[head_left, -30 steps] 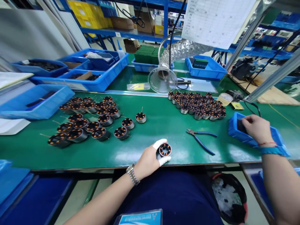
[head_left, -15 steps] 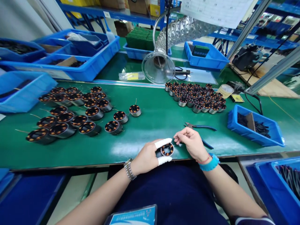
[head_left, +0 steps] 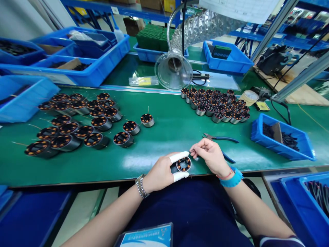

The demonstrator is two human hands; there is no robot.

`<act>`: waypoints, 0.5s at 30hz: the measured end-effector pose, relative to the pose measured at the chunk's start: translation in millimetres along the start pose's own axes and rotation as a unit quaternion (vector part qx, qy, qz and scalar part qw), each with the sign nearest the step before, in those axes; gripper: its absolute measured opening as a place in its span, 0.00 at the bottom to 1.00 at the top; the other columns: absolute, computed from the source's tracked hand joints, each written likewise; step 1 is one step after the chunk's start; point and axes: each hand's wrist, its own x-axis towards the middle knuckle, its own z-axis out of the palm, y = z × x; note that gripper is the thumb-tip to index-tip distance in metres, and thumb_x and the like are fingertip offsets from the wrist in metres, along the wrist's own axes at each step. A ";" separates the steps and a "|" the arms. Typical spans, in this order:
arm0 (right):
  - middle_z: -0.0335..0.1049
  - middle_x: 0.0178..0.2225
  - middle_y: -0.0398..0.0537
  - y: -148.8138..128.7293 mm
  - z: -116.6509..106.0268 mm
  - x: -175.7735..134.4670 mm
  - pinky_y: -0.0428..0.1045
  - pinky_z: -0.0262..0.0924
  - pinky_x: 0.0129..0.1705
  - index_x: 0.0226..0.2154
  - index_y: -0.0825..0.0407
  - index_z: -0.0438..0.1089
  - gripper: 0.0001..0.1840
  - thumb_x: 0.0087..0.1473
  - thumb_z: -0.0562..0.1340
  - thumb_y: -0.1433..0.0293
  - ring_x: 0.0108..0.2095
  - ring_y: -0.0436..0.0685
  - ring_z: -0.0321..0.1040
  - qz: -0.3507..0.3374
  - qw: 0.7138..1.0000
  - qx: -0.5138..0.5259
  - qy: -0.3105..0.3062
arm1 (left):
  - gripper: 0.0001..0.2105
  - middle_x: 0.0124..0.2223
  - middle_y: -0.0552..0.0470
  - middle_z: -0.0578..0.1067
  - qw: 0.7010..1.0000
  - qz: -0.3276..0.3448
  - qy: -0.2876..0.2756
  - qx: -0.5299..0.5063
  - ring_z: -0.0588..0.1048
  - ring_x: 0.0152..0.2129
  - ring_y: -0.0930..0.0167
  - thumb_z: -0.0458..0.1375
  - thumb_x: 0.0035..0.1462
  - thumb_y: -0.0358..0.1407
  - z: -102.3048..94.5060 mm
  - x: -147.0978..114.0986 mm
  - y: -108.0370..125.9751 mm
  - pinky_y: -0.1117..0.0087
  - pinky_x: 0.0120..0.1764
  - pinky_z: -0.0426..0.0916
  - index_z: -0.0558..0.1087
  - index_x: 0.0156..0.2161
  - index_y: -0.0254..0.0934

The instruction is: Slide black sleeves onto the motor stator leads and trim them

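Note:
My left hand (head_left: pixel 164 169), with white covers on its thumb and a finger, grips a motor stator (head_left: pixel 184 164) near the table's front edge. The stator is a metal ring with copper windings, its open face turned up toward me. Just to its upper right, my right hand (head_left: pixel 207 154) is closed in a pinch; whatever lies between the fingertips is too small to make out. Diagonal cutters (head_left: pixel 223 139) with blue handles lie behind the right hand, which partly hides them.
Several stators (head_left: pixel 94 139) with wire ends sticking up stand at left, and a tight group of others (head_left: pixel 210 103) at back right. A fume extraction funnel (head_left: pixel 164 73) hangs over the back. Blue bins (head_left: pixel 295 154) stand at right and left.
The view has shifted slightly. Both hands keep nearly the same pose around the stator, with no clear movement of objects.

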 end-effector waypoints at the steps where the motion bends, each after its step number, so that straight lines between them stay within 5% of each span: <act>1: 0.71 0.26 0.45 -1.1 -0.2 0.5 0.45 0.62 0.29 0.24 0.55 0.64 0.08 0.47 0.62 0.67 0.24 0.46 0.66 0.000 1.000 -0.010 -0.003 | 0.25 0.50 0.46 0.72 1.000 0.000 0.000 -0.002 0.71 0.46 0.63 0.61 0.46 0.41 -0.2 -0.2 0.1 0.61 0.49 0.66 0.66 0.51 0.39; 8: 0.68 0.24 0.43 -9.8 -4.4 1.4 0.44 0.59 0.27 0.26 0.55 0.66 0.07 0.49 0.59 0.67 0.23 0.47 0.63 0.002 0.986 -0.157 -0.063 | 0.25 0.50 0.46 0.72 1.000 -0.003 0.000 -0.001 0.71 0.45 0.64 0.61 0.46 0.40 -0.8 -1.4 0.1 0.62 0.49 0.66 0.67 0.51 0.38; 15: 0.68 0.28 0.45 -14.3 -4.6 -7.4 0.46 0.58 0.33 0.29 0.53 0.67 0.04 0.51 0.56 0.73 0.29 0.49 0.63 -0.166 0.921 -0.347 -0.053 | 0.26 0.50 0.46 0.72 1.000 -0.001 0.003 -0.003 0.71 0.46 0.63 0.62 0.45 0.40 0.1 -1.3 -2.3 0.62 0.49 0.66 0.66 0.51 0.37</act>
